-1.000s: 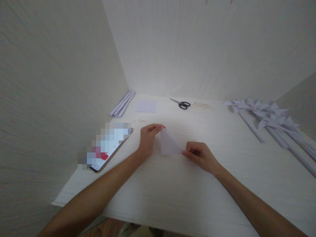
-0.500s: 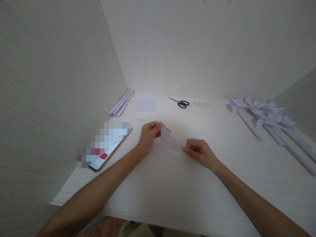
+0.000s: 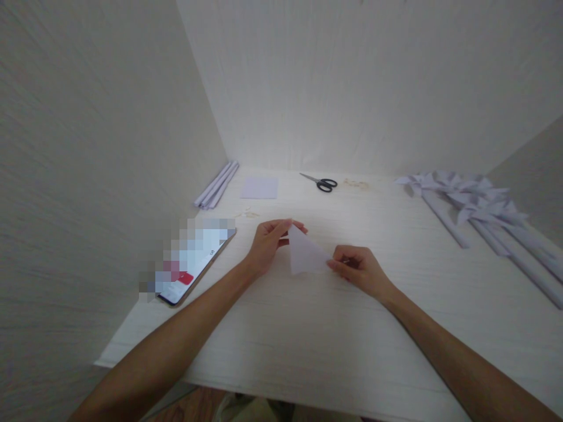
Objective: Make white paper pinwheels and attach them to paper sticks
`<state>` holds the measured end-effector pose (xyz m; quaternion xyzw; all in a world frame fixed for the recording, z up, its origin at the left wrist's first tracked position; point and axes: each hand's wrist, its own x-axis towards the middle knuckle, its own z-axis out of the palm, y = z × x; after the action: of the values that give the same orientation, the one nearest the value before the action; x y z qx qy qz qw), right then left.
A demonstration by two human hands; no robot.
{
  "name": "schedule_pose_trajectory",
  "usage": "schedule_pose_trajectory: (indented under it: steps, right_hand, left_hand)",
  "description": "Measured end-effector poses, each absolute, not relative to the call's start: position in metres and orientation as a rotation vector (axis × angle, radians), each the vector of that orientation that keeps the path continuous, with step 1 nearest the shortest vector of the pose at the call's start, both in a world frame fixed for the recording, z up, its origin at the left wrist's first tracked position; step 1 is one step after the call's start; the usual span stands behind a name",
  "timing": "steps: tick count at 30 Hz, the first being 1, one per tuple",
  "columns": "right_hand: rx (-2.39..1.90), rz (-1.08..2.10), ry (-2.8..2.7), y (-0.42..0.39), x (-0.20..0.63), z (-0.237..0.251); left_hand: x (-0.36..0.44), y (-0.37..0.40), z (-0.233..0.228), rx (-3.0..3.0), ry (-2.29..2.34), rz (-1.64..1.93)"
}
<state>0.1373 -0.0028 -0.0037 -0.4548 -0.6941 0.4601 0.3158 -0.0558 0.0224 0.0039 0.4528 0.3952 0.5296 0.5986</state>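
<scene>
A pale paper folded into a triangle [image 3: 303, 255] is held just above the white desk [image 3: 316, 328], near its middle. My left hand [image 3: 268, 246] pinches the triangle's upper corner between thumb and fingers. My right hand [image 3: 358, 269] pinches the right-hand corner, fingers curled. The paper stretches between the two hands, its flat face turned toward me.
A phone [image 3: 193, 264] lies left of my left hand. At the back lie a square paper sheet [image 3: 259, 187], black scissors [image 3: 323, 183], rolled paper sticks [image 3: 216, 184] by the left wall, and several paper pinwheels [image 3: 475, 205] at the right. Walls close in three sides.
The folded triangle was tipped flatter half a second ago and now faces me again. Both hands stayed in nearly the same place, keeping their hold on the corners.
</scene>
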Motion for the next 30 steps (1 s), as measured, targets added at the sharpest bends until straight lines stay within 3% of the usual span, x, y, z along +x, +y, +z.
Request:
schedule_pose_trajectory:
  steps: [14,30]
  right_hand:
    - [-1.215,1.121,-1.864,-0.001,0.135,-0.006]
    - [-1.346,1.217,-1.509,0.003,0.136,-0.005]
  left_hand:
    - [-0.053,0.020,0.004,1.021,0.928,1.273]
    - [-0.053,0.026,-0.008,0.923,1.080,1.511]
